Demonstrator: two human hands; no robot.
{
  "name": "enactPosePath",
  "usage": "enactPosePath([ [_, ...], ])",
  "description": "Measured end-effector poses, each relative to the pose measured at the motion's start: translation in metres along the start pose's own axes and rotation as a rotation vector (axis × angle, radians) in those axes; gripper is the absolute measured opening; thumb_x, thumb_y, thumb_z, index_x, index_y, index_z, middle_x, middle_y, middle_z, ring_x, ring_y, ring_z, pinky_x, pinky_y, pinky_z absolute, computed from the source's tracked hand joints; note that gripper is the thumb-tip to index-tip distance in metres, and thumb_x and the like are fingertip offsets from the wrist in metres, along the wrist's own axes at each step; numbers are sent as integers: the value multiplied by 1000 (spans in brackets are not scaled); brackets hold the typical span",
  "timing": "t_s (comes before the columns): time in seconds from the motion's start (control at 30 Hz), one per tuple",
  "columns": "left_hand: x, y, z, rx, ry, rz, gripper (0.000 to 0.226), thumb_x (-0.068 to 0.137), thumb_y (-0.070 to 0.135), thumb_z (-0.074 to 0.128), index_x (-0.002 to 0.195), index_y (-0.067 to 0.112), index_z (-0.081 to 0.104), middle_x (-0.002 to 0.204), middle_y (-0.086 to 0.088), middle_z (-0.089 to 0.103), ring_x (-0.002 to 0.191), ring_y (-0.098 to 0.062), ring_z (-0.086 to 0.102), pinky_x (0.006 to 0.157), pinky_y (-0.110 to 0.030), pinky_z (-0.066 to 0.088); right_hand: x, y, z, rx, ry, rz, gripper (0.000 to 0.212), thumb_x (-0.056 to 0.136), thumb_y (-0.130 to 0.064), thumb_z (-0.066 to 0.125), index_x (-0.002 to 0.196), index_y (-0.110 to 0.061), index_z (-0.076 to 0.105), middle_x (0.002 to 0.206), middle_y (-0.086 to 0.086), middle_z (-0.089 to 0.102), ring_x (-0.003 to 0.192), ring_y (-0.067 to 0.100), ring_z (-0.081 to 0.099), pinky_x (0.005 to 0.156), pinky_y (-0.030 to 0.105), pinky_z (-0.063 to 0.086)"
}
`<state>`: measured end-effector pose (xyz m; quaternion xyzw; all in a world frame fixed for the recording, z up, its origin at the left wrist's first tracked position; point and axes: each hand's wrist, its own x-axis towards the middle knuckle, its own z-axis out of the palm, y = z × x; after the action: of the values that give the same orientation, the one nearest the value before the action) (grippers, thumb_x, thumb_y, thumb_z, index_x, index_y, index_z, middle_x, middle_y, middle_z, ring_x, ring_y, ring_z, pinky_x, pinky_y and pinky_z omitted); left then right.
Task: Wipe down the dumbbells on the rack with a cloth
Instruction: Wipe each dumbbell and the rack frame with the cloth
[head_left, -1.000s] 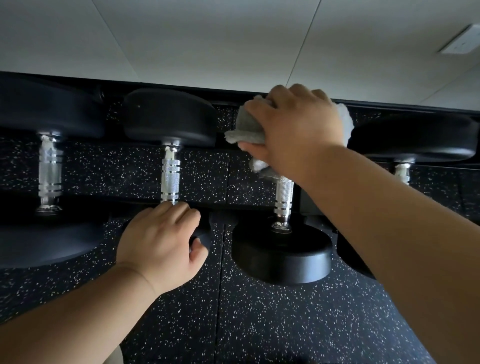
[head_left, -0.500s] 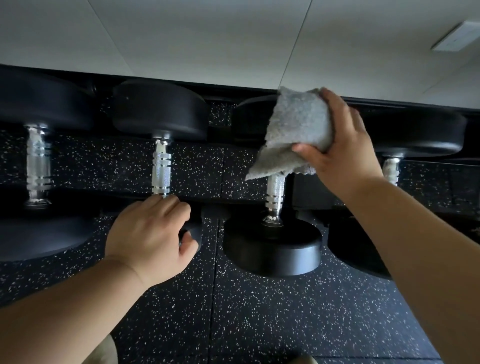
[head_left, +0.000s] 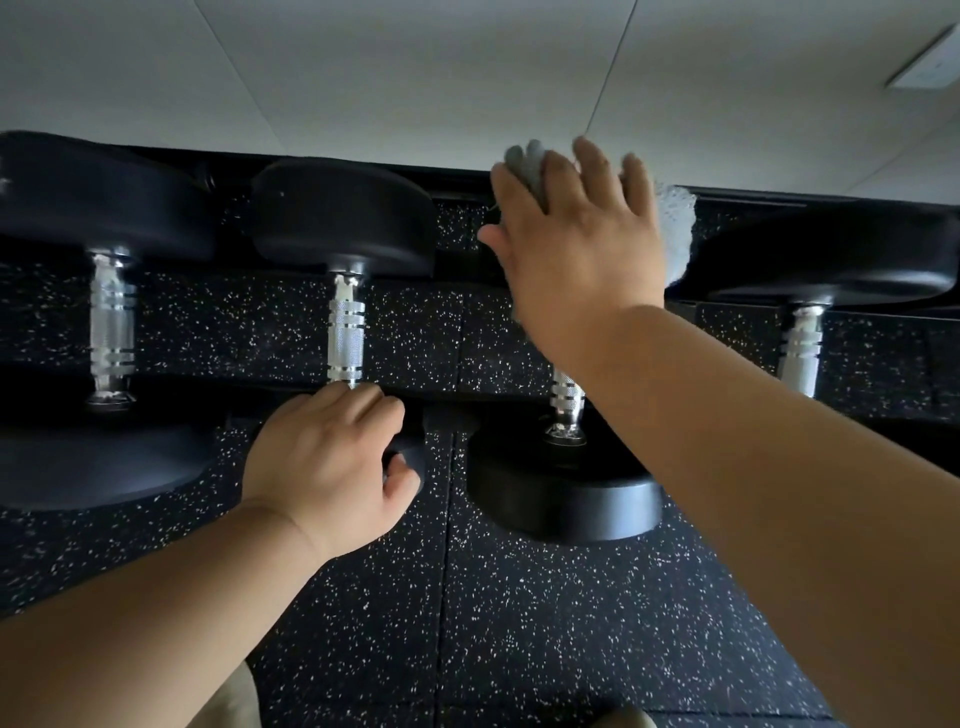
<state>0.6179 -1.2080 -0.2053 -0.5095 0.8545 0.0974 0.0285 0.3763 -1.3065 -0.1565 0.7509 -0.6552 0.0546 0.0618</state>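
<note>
Now the fingers (head_left: 592, 166) of the right hand (head_left: 576, 260) are lying spread wide and nearly straight, palm down, pressing the grey cloth (head_left: 675, 234) against the far head of the third dumbbell (head_left: 563, 499). Half a second ago that hand was turned palm up, pinching the cloth between thumb and fingers and holding it off the weight; a second ago it was bunched over the cloth with curled knuckles. The cloth is now showing only as a tuft above the fingers and a flap sticking out past the hand's right edge, touching the far head of the fourth dumbbell (head_left: 831, 249). The fingertips are slightly blurred.

The left hand (head_left: 322, 467) is gripping the near head of the second dumbbell (head_left: 345, 338), fingers curled over its top and thumb hooked round the side, just as it was in both earlier moments. All four dumbbells, including the first dumbbell (head_left: 111, 332) at far left, are lying side by side on the black rack (head_left: 457, 182), handles pointing away from the person, above the speckled rubber floor (head_left: 519, 623).
</note>
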Motion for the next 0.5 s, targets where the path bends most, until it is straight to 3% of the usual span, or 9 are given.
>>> enactPosePath([
  [0.1, -1, 0, -1, -4, 22, -2, 21, 76, 38, 50, 78, 17, 56, 74, 4, 51, 70, -26, 50, 59, -36, 35, -11, 14, -1, 137, 118, -113, 48, 109, -43, 37, 145, -17, 57, 143, 11, 61, 144, 37, 44, 122, 55, 26],
  [0.2, -1, 1, -2, -7, 43, -11, 22, 78, 40, 50, 78, 18, 55, 74, 5, 50, 70, -24, 50, 59, -35, 33, -48, 12, -7, 313, 148, -111, 44, 110, -34, 43, 143, -11, 60, 141, 14, 62, 148, 38, 38, 125, 54, 24],
  [0.3, -1, 1, -4, -27, 47, -40, 26, 79, 43, 50, 80, 19, 59, 75, 5, 56, 73, -24, 53, 61, -36, 41, -100, -22, -12, 461, -7, 21, 52, 110, -42, 33, 146, -12, 56, 142, 14, 61, 153, 34, 29, 123, 56, 27],
  [0.4, -1, 1, -10, -38, 12, -48, 29, 82, 49, 48, 84, 23, 60, 82, 8, 58, 82, -20, 55, 69, -35, 46, -133, -59, -18, 681, -186, 242, 58, 109, -49, 23, 152, -21, 49, 153, 2, 52, 157, 20, 21, 124, 51, 29],
  [0.5, -1, -4, -14, -95, -32, 5, 32, 89, 50, 39, 93, 26, 60, 92, 8, 56, 94, -19, 55, 80, -36, 46, -145, -88, -25, 827, -201, 376, 60, 107, -54, 20, 154, -26, 45, 158, -6, 46, 155, 14, 25, 124, 47, 28],
])
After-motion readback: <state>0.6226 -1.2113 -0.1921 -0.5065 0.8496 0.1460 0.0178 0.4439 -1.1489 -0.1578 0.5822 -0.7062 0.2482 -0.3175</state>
